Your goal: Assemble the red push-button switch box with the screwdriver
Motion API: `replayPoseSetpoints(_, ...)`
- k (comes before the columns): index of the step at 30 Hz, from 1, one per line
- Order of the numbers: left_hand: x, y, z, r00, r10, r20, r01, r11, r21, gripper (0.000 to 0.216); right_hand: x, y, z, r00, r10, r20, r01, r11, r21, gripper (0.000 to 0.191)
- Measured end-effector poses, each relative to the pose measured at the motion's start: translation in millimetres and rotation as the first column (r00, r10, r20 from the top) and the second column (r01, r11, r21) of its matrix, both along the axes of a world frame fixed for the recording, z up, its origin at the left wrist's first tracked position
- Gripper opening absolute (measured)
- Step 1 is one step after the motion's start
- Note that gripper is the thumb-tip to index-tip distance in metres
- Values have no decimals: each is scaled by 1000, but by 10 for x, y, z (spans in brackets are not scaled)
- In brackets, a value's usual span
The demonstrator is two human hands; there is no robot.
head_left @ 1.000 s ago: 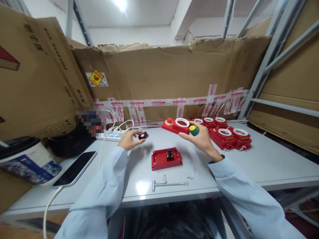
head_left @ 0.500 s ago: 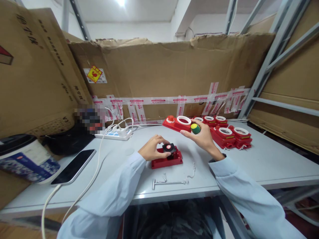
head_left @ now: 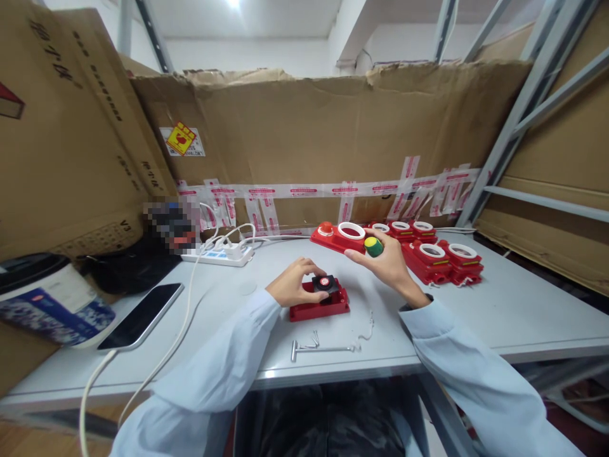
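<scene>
My left hand [head_left: 294,287] pinches a small black block with a red dot [head_left: 324,282] and holds it down on the red plastic base [head_left: 320,307] lying in the middle of the grey table [head_left: 499,311]. My right hand [head_left: 386,261] is raised behind and to the right of the base, fingers closed round a green and yellow knob [head_left: 373,246].
Several red housings with white rings [head_left: 431,255] stand at the back right. A metal T-shaped tool [head_left: 318,350] and a thin wire [head_left: 366,330] lie near the front edge. A phone [head_left: 143,316], a white power strip [head_left: 217,256] and cardboard boxes are on the left.
My left hand carried the black block from the back left of the table down onto the red base. The right hand stayed nearly still with the knob.
</scene>
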State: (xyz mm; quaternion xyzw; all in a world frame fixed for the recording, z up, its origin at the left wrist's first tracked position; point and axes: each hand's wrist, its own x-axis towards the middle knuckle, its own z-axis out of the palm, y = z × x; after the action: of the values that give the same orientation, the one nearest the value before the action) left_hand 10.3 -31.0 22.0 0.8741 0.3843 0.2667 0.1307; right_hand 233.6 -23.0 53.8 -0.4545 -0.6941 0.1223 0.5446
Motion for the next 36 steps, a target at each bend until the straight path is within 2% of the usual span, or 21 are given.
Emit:
replayPoseSetpoints(5,-139,-21,123,999,25,24,-24,1000,-18,49,12,5,-3,1000,-22,8,22,1000,11,60)
replayPoseSetpoints(7,-352,-8,171,997,73,17,-73,997,10,41,20,7,-2,999,-30,11,30,1000,10,60)
replayPoseSetpoints(9,-646,24,163,980,191,-64,-189,981,32,38,24,7,0,1000,-28,9,28,1000,10,60)
replayPoseSetpoints(12,-1088,84,30,900,364,-239,-384,922,-42,51,22,6,0,1000,-12,4,12,1000,14,59)
replayPoseSetpoints(14,-1287,119,-96,845,442,-301,-484,872,-79,52,18,5,1,1000,5,4,-5,1000,14,58)
replayPoseSetpoints(16,-1385,151,-206,822,478,-311,-527,845,-93,47,16,2,4,1000,17,7,-17,1000,11,58)
replayPoseSetpoints(19,-1413,195,-293,822,476,-314,-526,845,-96,33,16,-5,11,1000,18,12,-18,1000,6,58)
replayPoseSetpoints(23,-1381,204,-258,838,460,-293,-502,861,-83,32,13,-19,21,1000,14,11,-14,1000,-12,59)
replayPoseSetpoints(26,-1231,125,-104,921,376,-105,-384,921,-68,38,14,-20,22,1000,6,12,-6,1000,-6,59)
replayPoseSetpoints(29,-863,0,120,973,209,93,-210,978,0,38,22,-9,16,1000,-5,21,4,1000,15,59)
replayPoseSetpoints(32,-378,-88,284,987,34,155,-42,998,49,42,31,5,8,1000,-16,25,15,999,33,59)
replayPoseSetpoints(36,47,-86,273,985,-63,163,58,998,34,42,37,12,-1,1000,-22,22,21,999,41,59)
